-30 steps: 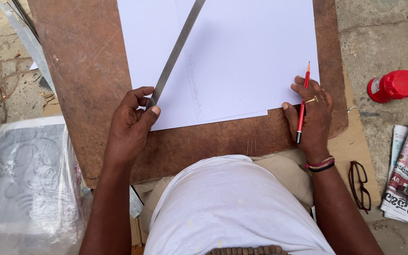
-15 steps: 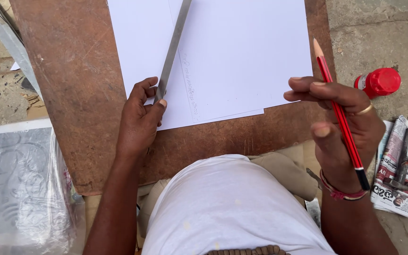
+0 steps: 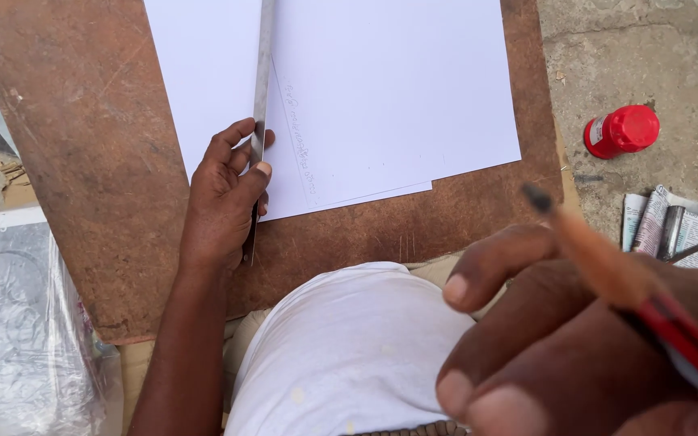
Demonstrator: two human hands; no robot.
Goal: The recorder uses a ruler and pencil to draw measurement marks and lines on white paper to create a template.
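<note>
My left hand (image 3: 224, 198) grips the near end of a long metal ruler (image 3: 262, 89) that lies almost straight up across white paper sheets (image 3: 381, 89) on a brown wooden board (image 3: 82, 137). A faint line of pencil writing runs down the paper just right of the ruler. My right hand (image 3: 575, 347) is raised close to the camera, large and blurred, holding a red pencil (image 3: 607, 274) with its dark tip pointing up and left, away from the paper.
A red bottle (image 3: 622, 131) lies on the concrete ground to the right. Folded newspaper (image 3: 676, 226) lies below it at the right edge. A plastic-wrapped grey relief panel (image 3: 18, 323) rests at the lower left. My white shirt (image 3: 349, 355) fills the lower middle.
My right hand has lifted the red pencil off the board and up toward the camera. My left hand has swung the ruler from a slant to nearly vertical.
</note>
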